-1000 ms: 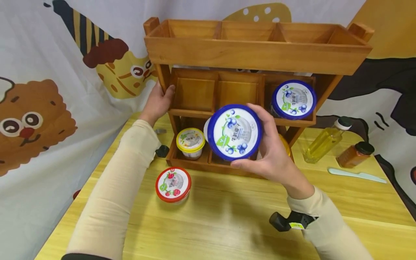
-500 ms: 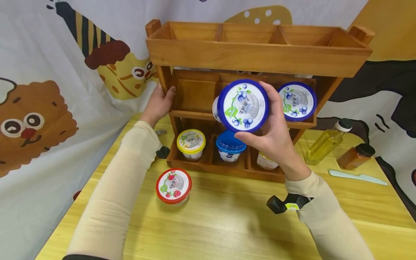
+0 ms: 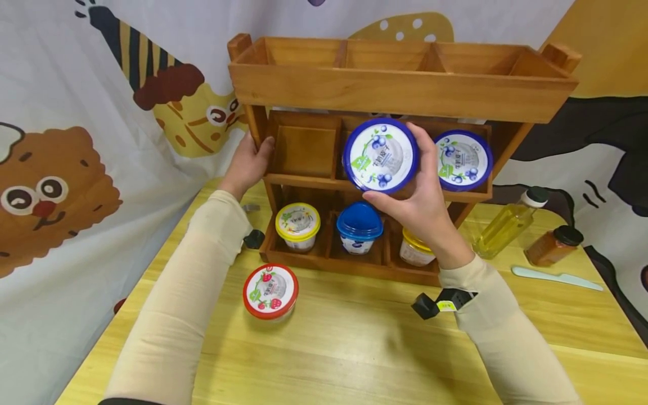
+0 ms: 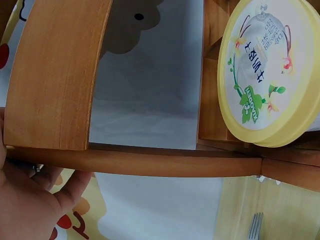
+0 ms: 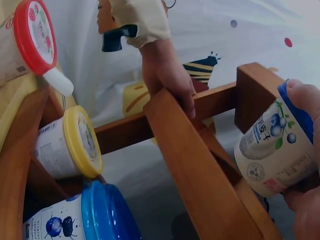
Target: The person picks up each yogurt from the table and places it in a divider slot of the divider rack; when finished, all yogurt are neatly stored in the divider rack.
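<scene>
My right hand [image 3: 427, 197] grips a yogurt tub [image 3: 381, 156] with a dark blue lid and blueberry print, its thumb and fingers round the rim. The tub is held before the middle compartment of the second tier of a wooden rack [image 3: 400, 93]; whether it touches the shelf cannot be told. In the right wrist view the tub's printed side [image 5: 277, 145] shows. My left hand [image 3: 248, 166] holds the rack's left upright by the second tier. A matching blueberry tub [image 3: 464, 160] sits in that tier's right compartment.
The bottom tier holds a yellow-lidded tub [image 3: 297, 225], a bright blue-lidded tub [image 3: 359, 228] and another yellow-lidded tub [image 3: 416, 247]. A red-lidded strawberry tub [image 3: 270, 291] stands on the table before the rack. On the right are an oil bottle [image 3: 508, 225], a jar [image 3: 552, 246] and a pale knife [image 3: 557, 278].
My right hand has raised the blueberry tub from in front of the bottom tier to the second tier's middle compartment, uncovering the bright blue-lidded tub. The left hand keeps its hold on the rack.
</scene>
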A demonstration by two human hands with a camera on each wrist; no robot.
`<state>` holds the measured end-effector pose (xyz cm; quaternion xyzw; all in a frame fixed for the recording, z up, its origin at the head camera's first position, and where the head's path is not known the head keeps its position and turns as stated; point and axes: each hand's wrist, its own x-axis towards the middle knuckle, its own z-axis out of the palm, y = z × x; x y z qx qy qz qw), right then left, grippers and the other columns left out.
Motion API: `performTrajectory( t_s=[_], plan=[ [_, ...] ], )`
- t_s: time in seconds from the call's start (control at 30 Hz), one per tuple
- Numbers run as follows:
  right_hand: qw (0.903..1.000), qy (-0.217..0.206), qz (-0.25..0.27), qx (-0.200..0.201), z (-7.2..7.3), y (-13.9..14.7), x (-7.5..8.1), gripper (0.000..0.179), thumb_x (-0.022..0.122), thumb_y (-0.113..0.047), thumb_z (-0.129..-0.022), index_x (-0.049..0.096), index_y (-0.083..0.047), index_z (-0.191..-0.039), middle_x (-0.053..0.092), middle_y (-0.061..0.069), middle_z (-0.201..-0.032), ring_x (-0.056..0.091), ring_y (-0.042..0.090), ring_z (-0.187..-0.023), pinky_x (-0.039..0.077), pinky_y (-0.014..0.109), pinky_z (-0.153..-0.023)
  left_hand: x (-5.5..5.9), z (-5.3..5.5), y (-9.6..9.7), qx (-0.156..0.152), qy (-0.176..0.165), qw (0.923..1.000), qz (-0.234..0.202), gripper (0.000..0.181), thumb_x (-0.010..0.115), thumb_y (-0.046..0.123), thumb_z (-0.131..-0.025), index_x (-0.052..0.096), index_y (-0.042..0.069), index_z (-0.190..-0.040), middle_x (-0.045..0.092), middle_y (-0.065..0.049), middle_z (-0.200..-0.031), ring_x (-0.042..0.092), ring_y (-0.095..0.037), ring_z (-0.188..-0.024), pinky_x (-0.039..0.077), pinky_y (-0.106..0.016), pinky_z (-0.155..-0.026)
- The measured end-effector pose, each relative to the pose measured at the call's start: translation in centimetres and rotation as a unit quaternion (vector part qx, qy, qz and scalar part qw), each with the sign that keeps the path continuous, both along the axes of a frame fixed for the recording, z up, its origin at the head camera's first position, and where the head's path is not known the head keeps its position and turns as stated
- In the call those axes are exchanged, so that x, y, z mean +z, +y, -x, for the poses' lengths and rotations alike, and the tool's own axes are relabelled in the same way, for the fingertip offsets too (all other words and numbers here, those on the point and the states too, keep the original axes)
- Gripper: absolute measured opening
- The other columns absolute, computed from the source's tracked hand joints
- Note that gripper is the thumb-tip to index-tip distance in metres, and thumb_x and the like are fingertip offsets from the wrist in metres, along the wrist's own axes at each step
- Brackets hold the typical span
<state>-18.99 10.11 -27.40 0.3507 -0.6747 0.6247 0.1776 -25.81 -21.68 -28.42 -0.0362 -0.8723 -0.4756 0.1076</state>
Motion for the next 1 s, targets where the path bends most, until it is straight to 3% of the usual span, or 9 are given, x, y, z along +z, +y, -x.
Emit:
performTrajectory(
  t_s=[0.13, 0.23, 0.47, 0.6, 1.0],
  plan=[
    [0.9996, -0.013, -0.011, -0.022, 0.6, -0.1, -0.4, 0.104, 0.083, 0.005, -0.072, 0.018, -0.012, -0.152, 0.028, 0.008, -0.152, 0.041, 0.026, -0.132, 0.048, 0.023, -0.101, -0.1, 0.0, 0.0, 0.001, 0.001, 1.0, -0.002, 0.046, 0.038, 0.034, -0.106, 0.037, 0.005, -0.142, 0.053, -0.02, -0.13, 0.055, -0.028, -0.115, 0.04, -0.042, -0.106],
    [0.9983, -0.024, -0.029, -0.046, 1.0, -0.1, -0.7, 0.104, 0.082, 0.006, -0.073, 0.017, -0.013, -0.152, 0.028, 0.007, -0.152, 0.04, 0.023, -0.134, 0.044, 0.025, -0.106, -0.2, -0.1, 0.1, 0.001, 0.0, 1.0, -0.003, 0.047, 0.038, 0.034, -0.106, 0.037, 0.005, -0.143, 0.053, -0.02, -0.13, 0.055, -0.028, -0.115, 0.04, -0.042, -0.106],
    [0.9901, -0.06, -0.081, -0.098, 1.9, 0.1, -1.3, 0.105, 0.084, -0.004, -0.075, 0.015, -0.015, -0.153, 0.028, 0.004, -0.153, 0.036, 0.018, -0.138, 0.033, 0.031, -0.116, -0.4, -0.2, 0.1, 0.001, 0.005, 1.0, 0.004, 0.047, 0.038, 0.033, -0.106, 0.037, 0.004, -0.143, 0.052, -0.021, -0.132, 0.054, -0.029, -0.118, 0.039, -0.043, -0.107],
    [0.9822, -0.06, -0.121, -0.13, 2.1, 0.2, -1.3, 0.106, 0.086, -0.011, -0.075, 0.015, -0.016, -0.154, 0.03, 0.005, -0.154, 0.035, 0.019, -0.14, 0.028, 0.035, -0.119, -0.4, -0.2, 0.1, 0.0, 0.003, 1.0, 0.003, 0.048, 0.038, 0.033, -0.106, 0.036, 0.004, -0.144, 0.052, -0.021, -0.133, 0.054, -0.03, -0.119, 0.04, -0.043, -0.108],
    [0.9634, -0.036, -0.21, -0.163, 2.6, -0.7, -0.7, 0.106, 0.087, -0.025, -0.076, 0.017, -0.012, -0.154, 0.036, 0.013, -0.151, 0.042, 0.026, -0.136, 0.031, 0.041, -0.118, 0.0, -0.1, 0.1, 0.0, 0.005, 1.0, -0.005, 0.046, 0.038, 0.033, -0.106, 0.037, 0.005, -0.143, 0.053, -0.02, -0.129, 0.055, -0.029, -0.114, 0.042, -0.043, -0.105]
  ],
)
